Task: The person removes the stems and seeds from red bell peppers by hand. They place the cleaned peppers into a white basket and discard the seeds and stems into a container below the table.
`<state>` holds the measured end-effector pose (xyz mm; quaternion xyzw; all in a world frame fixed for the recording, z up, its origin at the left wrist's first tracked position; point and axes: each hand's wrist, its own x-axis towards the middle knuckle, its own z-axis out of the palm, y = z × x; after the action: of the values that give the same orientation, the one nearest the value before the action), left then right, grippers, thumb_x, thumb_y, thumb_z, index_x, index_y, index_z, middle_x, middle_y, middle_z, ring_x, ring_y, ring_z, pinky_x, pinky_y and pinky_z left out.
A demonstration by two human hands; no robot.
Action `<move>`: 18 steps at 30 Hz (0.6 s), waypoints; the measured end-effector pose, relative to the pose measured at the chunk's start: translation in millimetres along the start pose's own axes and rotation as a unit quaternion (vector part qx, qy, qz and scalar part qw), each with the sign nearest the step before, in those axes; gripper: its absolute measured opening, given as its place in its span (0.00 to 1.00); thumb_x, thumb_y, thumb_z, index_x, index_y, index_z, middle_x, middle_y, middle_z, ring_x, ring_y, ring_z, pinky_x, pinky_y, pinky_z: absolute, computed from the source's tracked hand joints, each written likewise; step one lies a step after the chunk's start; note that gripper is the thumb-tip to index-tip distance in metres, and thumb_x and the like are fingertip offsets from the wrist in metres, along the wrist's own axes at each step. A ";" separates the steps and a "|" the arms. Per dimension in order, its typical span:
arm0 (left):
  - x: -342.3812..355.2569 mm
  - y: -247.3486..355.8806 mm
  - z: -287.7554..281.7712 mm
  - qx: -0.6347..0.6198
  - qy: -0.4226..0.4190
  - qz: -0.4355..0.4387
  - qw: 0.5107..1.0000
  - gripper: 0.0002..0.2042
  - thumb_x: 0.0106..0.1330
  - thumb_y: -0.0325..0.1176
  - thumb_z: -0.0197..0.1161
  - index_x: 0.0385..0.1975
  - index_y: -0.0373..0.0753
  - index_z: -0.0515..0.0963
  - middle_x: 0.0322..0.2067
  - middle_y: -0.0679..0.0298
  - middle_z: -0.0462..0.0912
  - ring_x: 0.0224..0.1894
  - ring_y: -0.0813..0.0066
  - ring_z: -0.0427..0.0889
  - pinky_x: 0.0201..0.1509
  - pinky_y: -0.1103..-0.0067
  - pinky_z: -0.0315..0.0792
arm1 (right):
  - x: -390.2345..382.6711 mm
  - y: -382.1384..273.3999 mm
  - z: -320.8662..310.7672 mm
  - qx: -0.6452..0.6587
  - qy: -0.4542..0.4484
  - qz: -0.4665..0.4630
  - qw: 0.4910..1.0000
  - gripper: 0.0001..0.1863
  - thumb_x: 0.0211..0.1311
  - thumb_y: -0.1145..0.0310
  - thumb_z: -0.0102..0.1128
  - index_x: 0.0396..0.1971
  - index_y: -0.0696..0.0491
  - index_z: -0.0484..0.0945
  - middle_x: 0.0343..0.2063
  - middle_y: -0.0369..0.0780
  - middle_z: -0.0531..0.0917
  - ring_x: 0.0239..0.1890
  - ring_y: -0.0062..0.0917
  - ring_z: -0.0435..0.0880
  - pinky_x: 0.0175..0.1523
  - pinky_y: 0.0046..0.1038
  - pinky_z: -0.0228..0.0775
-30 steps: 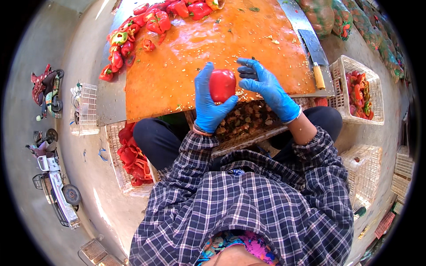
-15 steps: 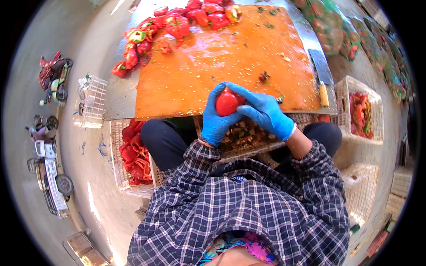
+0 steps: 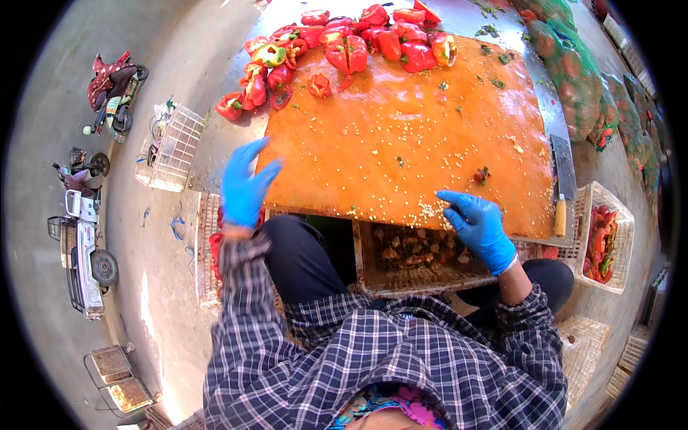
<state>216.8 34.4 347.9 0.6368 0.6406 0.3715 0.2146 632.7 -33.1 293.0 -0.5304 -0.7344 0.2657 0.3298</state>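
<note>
My left hand [image 3: 247, 185], in a blue glove, is at the left edge of the orange cutting board [image 3: 401, 158], above a crate of red peppers [image 3: 216, 247]. Its fingers are spread, slightly blurred, with nothing seen in them. Over the board's near edge is my right hand [image 3: 480, 228], also blue-gloved. Its index finger stretches out, the other fingers bend loosely, and no object shows in it. Loose pale seeds [image 3: 430, 211] lie by its fingertips. Cut and whole red bell peppers [image 3: 347, 54] are heaped at the far left of the board.
A wooden-handled cleaver [image 3: 562, 179] lies along the right edge. Below the near edge, between my knees, stands a crate of pepper cores and scraps [image 3: 416, 247]. Another crate with pepper pieces [image 3: 600, 240] is at right, near green mesh sacks [image 3: 570, 72]. A white crate [image 3: 172, 150] stands left.
Both hands held a red pepper together; now they are apart. My left hand has moved left over the pepper crate, my right hand slightly right. The pepper no longer shows in either hand.
</note>
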 end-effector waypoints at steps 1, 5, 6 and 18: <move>32.0 -8.9 26.2 0.006 -0.008 0.075 0.997 0.27 0.57 0.37 0.73 0.56 0.35 0.76 0.49 0.57 0.80 0.53 0.66 0.78 0.60 0.73 0.71 | 0.9 0.1 -1.6 -0.021 -0.012 -0.007 1.000 0.16 0.57 0.70 0.69 0.48 0.49 0.84 0.34 0.44 0.87 0.33 0.32 0.88 0.38 0.29 0.79; 144.8 -48.5 122.3 0.118 0.039 0.129 0.984 0.30 0.55 0.43 0.73 0.56 0.36 0.76 0.51 0.53 0.79 0.54 0.56 0.79 0.59 0.68 0.72 | -9.4 6.4 -8.6 -0.039 -0.029 -0.004 0.999 0.15 0.57 0.69 0.69 0.46 0.48 0.85 0.36 0.44 0.87 0.35 0.34 0.88 0.39 0.30 0.80; 163.5 -66.8 141.4 0.131 0.046 0.123 0.983 0.29 0.55 0.43 0.73 0.55 0.36 0.76 0.48 0.53 0.81 0.52 0.54 0.80 0.58 0.66 0.72 | -9.7 8.2 -8.1 -0.035 -0.030 0.002 0.999 0.15 0.57 0.69 0.69 0.45 0.48 0.85 0.36 0.44 0.87 0.35 0.34 0.88 0.39 0.31 0.80; 99.6 37.9 63.2 -0.490 -0.245 -0.005 0.837 0.23 0.64 0.28 0.59 0.60 0.32 0.70 0.54 0.56 0.79 0.55 0.61 0.79 0.61 0.66 0.73 | 23.8 -3.9 -13.9 0.132 -0.024 0.034 0.990 0.14 0.60 0.72 0.66 0.46 0.52 0.83 0.36 0.45 0.86 0.36 0.29 0.87 0.40 0.26 0.78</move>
<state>279.3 141.1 356.2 0.5157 0.3047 0.4677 0.6499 635.7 -10.9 309.6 -0.4999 -0.6825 0.3842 0.3698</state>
